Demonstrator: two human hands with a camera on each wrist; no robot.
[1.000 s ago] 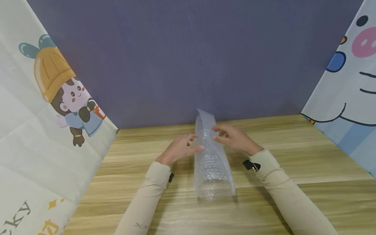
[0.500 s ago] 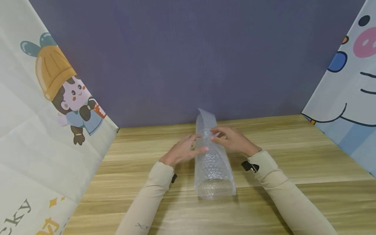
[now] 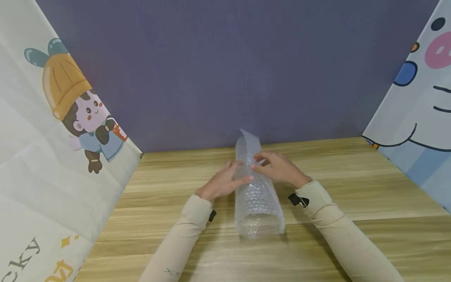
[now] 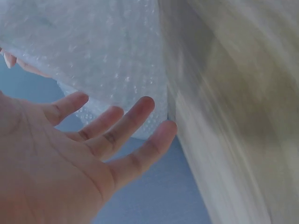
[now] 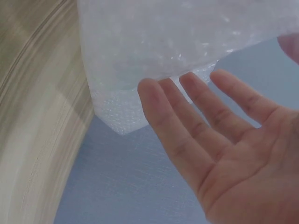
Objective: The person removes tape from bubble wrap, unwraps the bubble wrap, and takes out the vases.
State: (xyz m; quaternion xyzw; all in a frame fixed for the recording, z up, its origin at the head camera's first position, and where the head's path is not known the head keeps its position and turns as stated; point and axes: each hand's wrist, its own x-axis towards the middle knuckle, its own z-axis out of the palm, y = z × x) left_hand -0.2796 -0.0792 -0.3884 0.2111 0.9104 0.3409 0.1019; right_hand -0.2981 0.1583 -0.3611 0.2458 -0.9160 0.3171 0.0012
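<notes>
A loosely rolled sheet of clear bubble wrap (image 3: 258,201) lies on the wooden table, its round end facing me. One corner of the sheet sticks up at the far end. My left hand (image 3: 222,183) rests at the roll's left side, thumb and fingertips over its top. From the right, my right hand (image 3: 281,168) reaches to the top with bent, spread fingers. Both wrist views show the fingers of the left hand (image 4: 56,158) and the right hand (image 5: 243,149) mostly extended along the wrap. Whether every fingertip touches it is unclear.
A wood-grain table (image 3: 151,219) runs back to a plain dark purple-blue wall (image 3: 211,70). Cartoon-printed sheets border it at the left (image 3: 31,156) and right (image 3: 423,117). A dark wrist strap (image 3: 298,200) shows below my right cuff.
My left hand has moved slightly right, further over the top of the bubble wrap. The right hand has stayed nearly in place, and the roll has shifted slightly right.
</notes>
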